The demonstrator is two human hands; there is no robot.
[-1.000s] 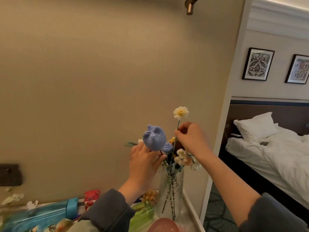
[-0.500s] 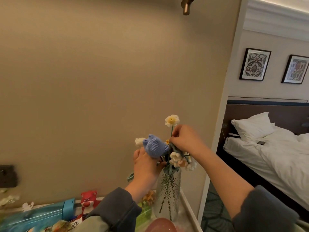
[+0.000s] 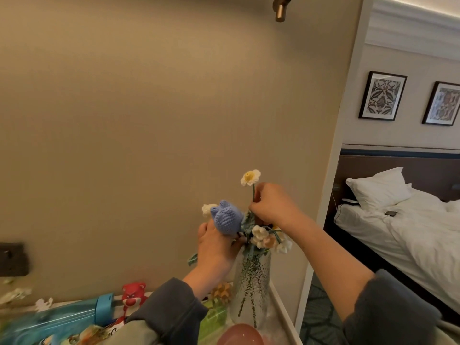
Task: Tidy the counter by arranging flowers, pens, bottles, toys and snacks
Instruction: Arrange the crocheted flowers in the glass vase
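Now, left to right. A blue bottle (image 3: 62, 317) is lying at the near left of the counter (image 3: 283, 310), with blurred snack packets in front of it. A red bear toy (image 3: 133, 293) is standing against the wall. None of these look sorted yet.

The left hand (image 3: 216, 247) is gripping the stem under the blue flower (image 3: 227, 216), fingers curled, right at the vase mouth. A pink bowl (image 3: 240, 336) is sitting just near of the vase (image 3: 251, 290), which is standing at the counter's right end, close to the edge, with other flowers already in it. The right hand (image 3: 271, 204) is pinching the daisy (image 3: 250, 177) by its stem, just below the head.

Since a second ago both hands are sitting lower and closer together, and the daisy stem is going down among the other stems. So the flower step looks to be nearly finishing, with bottles, toys and snacks likely waiting. The crowded flower heads at the neck are blocking the stem, and pushing hard could be tipping the vase toward the edge.
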